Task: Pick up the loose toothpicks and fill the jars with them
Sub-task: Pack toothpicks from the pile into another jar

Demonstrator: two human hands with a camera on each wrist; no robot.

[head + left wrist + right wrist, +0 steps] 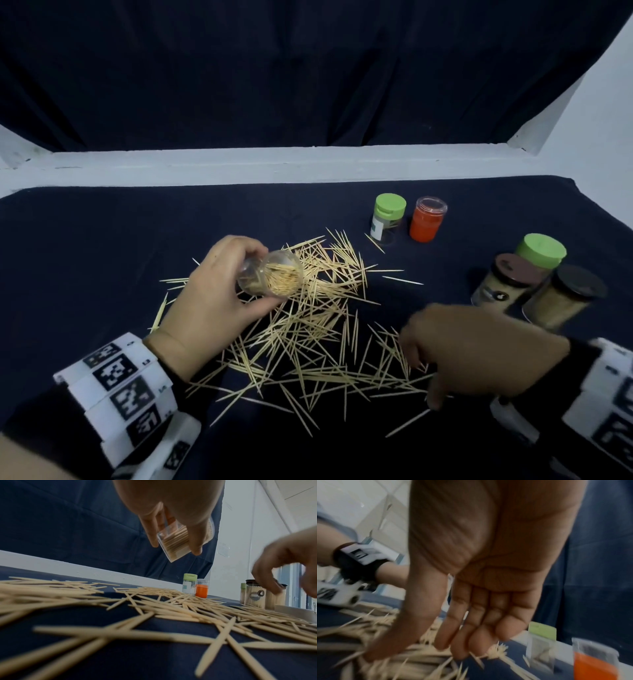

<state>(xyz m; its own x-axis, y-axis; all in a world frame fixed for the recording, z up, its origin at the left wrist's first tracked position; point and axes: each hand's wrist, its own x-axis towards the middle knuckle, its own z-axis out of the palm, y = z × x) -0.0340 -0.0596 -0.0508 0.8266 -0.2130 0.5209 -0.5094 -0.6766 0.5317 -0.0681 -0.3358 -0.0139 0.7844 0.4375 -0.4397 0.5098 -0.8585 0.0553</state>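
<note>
Loose toothpicks lie scattered in a wide pile on the dark blue cloth. My left hand grips a clear jar tilted on its side above the pile's left part, its mouth toward the right. A bundle of toothpicks fills part of this jar. My right hand reaches down onto the pile's right part. Its fingers are nearly straight and the thumb is spread apart, tips touching the blurred toothpicks. I see nothing pinched between them.
At the back right stand a green-lidded jar and an orange jar. Three more jars stand at the right: green lid, brown lid, dark lid. A white ledge borders the table's far side.
</note>
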